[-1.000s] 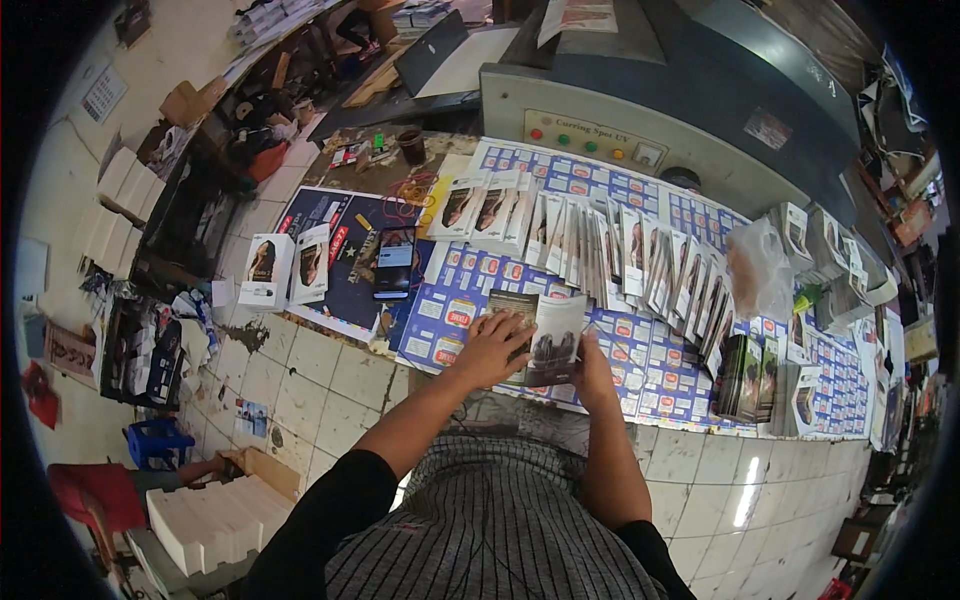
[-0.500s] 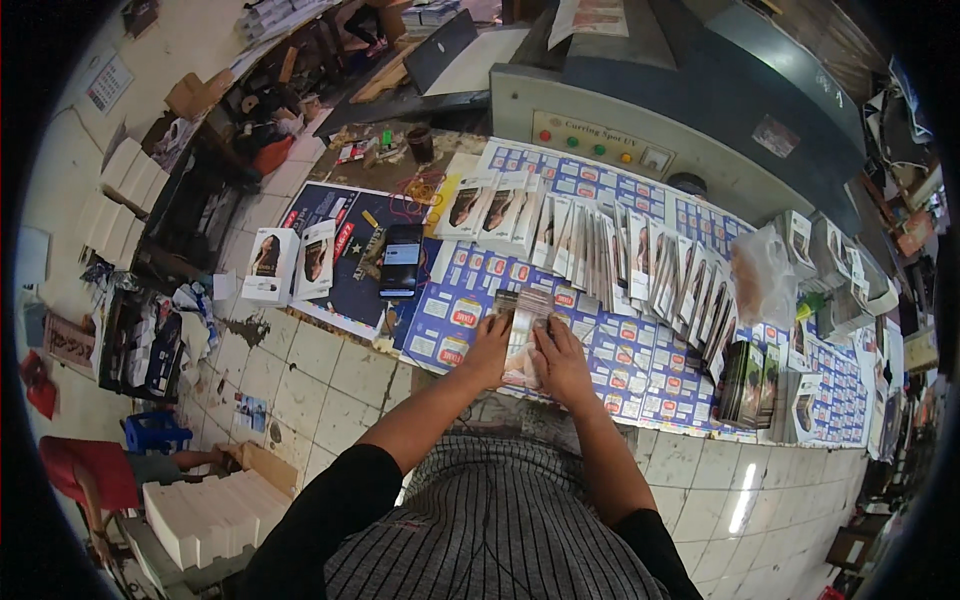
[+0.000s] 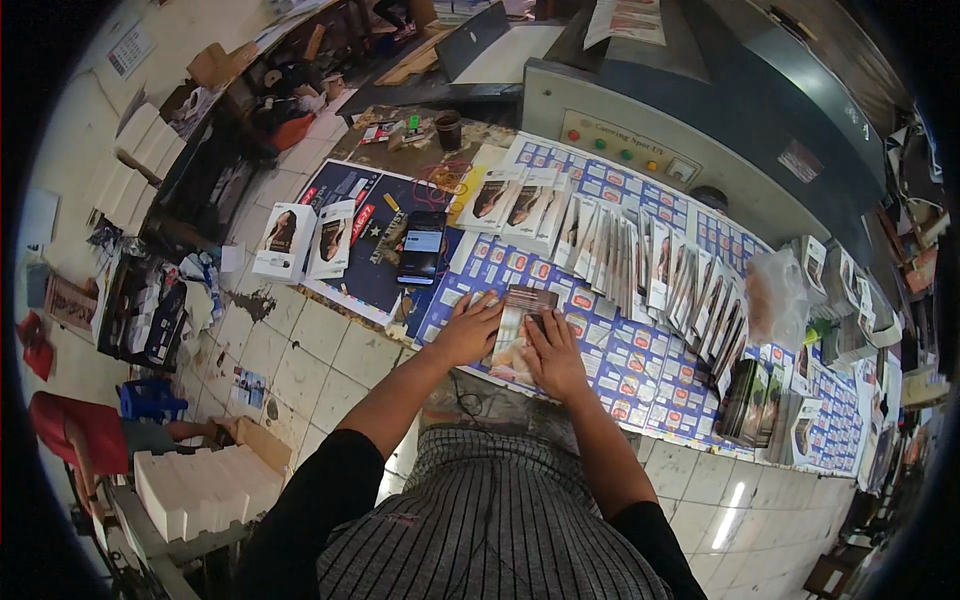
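A small stack of printed leaflets (image 3: 513,330) lies on the sheet-covered table close to its front edge. My left hand (image 3: 468,331) rests beside the left side of it, fingers stretched out, the fingertips near its edge. On the stack's right part lies my right hand (image 3: 553,358), its fingers flat and apart and covering some of the top face. Beyond my hands a long row of folded leaflets (image 3: 625,255) leans, overlapping, across the table.
White boxed stacks (image 3: 285,243) and a phone (image 3: 422,248) are at left. A dark cup (image 3: 448,130) stands behind. At right are a plastic bag (image 3: 777,297) and green-brown bundles (image 3: 748,400). A large grey machine (image 3: 690,110) borders the far side. Someone in red (image 3: 62,430) is at lower left.
The leaflet stack, gripped between both hands before, now lies flatter with its top face showing. My left hand has moved a little left and flattened; the right fingers lie over the stack.
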### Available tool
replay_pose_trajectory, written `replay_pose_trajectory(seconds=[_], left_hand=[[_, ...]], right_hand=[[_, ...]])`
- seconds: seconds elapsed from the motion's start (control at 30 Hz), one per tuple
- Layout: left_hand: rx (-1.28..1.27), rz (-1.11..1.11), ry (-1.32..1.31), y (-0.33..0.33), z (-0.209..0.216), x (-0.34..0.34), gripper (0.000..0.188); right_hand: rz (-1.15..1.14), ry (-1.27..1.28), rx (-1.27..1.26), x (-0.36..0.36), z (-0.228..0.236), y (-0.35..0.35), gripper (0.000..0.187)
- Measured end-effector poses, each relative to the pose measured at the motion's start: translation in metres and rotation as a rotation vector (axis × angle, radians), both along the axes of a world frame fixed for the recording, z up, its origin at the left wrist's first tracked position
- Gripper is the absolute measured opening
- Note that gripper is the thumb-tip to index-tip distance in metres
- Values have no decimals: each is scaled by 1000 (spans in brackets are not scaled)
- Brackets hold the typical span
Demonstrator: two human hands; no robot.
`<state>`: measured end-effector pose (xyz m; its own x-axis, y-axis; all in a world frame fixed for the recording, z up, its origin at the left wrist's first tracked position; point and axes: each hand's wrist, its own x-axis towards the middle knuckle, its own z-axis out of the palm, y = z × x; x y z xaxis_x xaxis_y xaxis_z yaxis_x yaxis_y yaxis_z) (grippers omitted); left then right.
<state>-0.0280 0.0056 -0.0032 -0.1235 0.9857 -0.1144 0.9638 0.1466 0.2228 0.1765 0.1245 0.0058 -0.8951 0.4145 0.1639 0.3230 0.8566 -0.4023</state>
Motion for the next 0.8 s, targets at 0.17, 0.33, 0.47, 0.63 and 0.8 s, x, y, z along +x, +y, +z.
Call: replay_pose_trajectory(seconds=[0.17, 0.33, 0.47, 0.63, 0.8], left_hand=[[51, 20, -131, -6, -6, -3, 56], [77, 34, -289, -3, -2, -11, 60], [28, -63, -219, -4, 7, -14, 80], [-22, -89, -191, -4, 8, -15, 94], [-32, -93, -197, -4, 8, -15, 98]], right_hand=[[-30, -41, 11, -8, -1, -6, 60], [-61, -43, 16, -8, -5, -4, 59], [-55, -23, 7, -7, -10, 0, 62], [-66, 24, 5, -7, -10, -2, 59], [-60, 52, 1, -6, -7, -2, 59]])
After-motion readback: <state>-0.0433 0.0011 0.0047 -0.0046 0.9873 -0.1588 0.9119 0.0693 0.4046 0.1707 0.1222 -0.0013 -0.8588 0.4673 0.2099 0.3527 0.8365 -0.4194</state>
